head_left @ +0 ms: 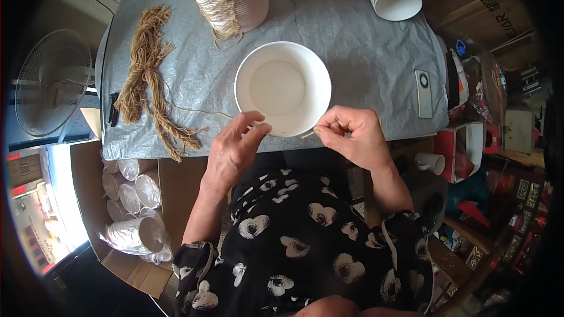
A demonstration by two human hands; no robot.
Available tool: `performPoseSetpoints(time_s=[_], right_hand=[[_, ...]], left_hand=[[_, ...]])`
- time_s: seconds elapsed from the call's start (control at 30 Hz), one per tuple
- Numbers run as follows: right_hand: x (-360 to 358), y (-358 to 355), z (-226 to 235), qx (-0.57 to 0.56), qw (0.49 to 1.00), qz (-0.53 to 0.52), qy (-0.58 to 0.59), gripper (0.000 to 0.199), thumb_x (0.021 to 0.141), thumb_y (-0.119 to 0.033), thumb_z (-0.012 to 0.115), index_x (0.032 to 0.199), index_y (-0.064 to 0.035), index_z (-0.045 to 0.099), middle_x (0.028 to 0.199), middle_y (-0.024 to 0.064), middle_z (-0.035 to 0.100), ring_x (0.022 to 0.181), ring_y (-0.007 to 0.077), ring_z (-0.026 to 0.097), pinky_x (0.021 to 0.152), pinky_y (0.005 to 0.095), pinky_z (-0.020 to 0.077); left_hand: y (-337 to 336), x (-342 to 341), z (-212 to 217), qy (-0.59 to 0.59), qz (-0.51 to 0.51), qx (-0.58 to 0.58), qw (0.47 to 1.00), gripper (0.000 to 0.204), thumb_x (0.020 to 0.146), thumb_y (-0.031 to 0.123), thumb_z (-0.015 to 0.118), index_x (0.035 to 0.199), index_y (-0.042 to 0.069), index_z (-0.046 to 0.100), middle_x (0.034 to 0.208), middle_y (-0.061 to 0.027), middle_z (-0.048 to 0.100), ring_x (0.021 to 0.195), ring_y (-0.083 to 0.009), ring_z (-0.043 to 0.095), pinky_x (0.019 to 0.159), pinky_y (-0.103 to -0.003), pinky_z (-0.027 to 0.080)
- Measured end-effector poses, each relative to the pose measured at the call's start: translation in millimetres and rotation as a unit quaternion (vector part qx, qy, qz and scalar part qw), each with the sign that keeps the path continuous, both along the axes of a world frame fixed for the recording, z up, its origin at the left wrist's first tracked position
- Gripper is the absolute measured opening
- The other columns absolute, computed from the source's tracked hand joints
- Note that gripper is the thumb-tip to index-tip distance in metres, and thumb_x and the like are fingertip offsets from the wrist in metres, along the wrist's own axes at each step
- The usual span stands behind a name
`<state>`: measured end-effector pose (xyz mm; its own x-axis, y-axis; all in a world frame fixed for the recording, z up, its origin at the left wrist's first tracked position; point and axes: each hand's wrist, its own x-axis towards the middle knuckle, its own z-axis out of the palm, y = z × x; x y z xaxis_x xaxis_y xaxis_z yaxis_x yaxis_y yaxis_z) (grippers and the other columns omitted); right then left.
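A white paper bucket [282,91] stands with its open mouth up at the table's near edge, in front of me. My left hand [238,138] is at its near left rim, fingers curled, with thumb and forefinger closing on a strand of twine [200,111]. That strand runs left to a bundle of tan twine [144,64]; its path under my fingers is hidden. At the near right rim my right hand [352,132] is closed in a pinch. A short twine end [308,135] sticks out from its thumb and forefinger.
Stacked paper buckets [252,3], draped with twine, stand beyond the bucket. Other stacked buckets [396,0] lie at the far right. A phone [423,94] lies near the grey-covered table's right edge. A carton of wrapped buckets [138,235] is below left, beside a fan [53,82].
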<state>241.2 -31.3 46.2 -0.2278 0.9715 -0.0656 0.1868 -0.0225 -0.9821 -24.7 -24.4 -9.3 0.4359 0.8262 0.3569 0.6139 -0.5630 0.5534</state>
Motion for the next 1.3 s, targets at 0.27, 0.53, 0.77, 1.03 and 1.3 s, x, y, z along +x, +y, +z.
performPoseSetpoints(time_s=[0.27, 0.53, 0.77, 1.03, 1.3], right_hand=[[-13.5, 15.9, -1.2, -0.081, 0.986, 0.096, -0.105, 0.009, 0.089, 0.0, 0.068, 0.081, 0.0006, 0.064, 0.061, -0.0031, 0.058, 0.057, 0.0013, 0.049, 0.053, 0.023, 0.0402], [-25.0, 20.0, 5.4, -0.07, 0.971, 0.156, -0.168, 0.01, 0.091, -0.001, 0.067, 0.082, 0.0017, 0.064, 0.059, -0.002, 0.056, 0.056, 0.0028, 0.048, 0.052, 0.0253, 0.0408], [-27.1, 29.8, -0.4, -0.089, 0.947, 0.22, -0.216, 0.008, 0.084, 0.0, 0.067, 0.077, 0.0024, 0.063, 0.06, 0.0034, 0.059, 0.055, 0.01, 0.053, 0.055, 0.0292, 0.0447], [-32.4, 34.4, -6.3, -0.119, 0.941, 0.242, -0.204, 0.008, 0.085, 0.003, 0.066, 0.078, 0.0008, 0.063, 0.058, -0.004, 0.053, 0.055, 0.0038, 0.044, 0.053, 0.0261, 0.0396], [-32.1, 36.4, -10.4, -0.108, 0.936, 0.26, -0.213, 0.007, 0.085, 0.002, 0.066, 0.079, 0.0016, 0.063, 0.059, -0.0036, 0.052, 0.056, 0.004, 0.045, 0.053, 0.0261, 0.0398]], left_hand=[[-29.7, 3.8, 2.6, 0.018, -0.018, 0.015, 1.0, 0.031, 0.074, -0.002, 0.071, 0.104, 0.008, 0.07, 0.105, -0.0051, 0.066, 0.087, -0.0231, 0.068, 0.077, -0.037, 0.055], [-38.7, 4.1, -1.5, 0.028, -0.025, 0.026, 0.999, 0.037, 0.071, -0.005, 0.072, 0.105, 0.01, 0.068, 0.103, -0.0042, 0.066, 0.086, -0.0233, 0.067, 0.074, -0.037, 0.054], [-41.3, -0.9, -4.5, 0.038, -0.045, 0.023, 0.998, 0.034, 0.075, 0.002, 0.071, 0.108, 0.009, 0.068, 0.107, -0.0048, 0.064, 0.09, -0.022, 0.067, 0.078, -0.036, 0.054], [-42.2, -2.8, -6.1, 0.052, -0.052, 0.024, 0.997, 0.033, 0.076, 0.008, 0.07, 0.109, 0.008, 0.069, 0.112, -0.005, 0.063, 0.095, -0.0223, 0.066, 0.084, -0.036, 0.055], [-42.2, -4.1, -5.0, 0.051, -0.052, 0.015, 0.997, 0.033, 0.076, 0.008, 0.07, 0.109, 0.007, 0.07, 0.112, -0.0051, 0.063, 0.096, -0.0226, 0.066, 0.084, -0.036, 0.056]])
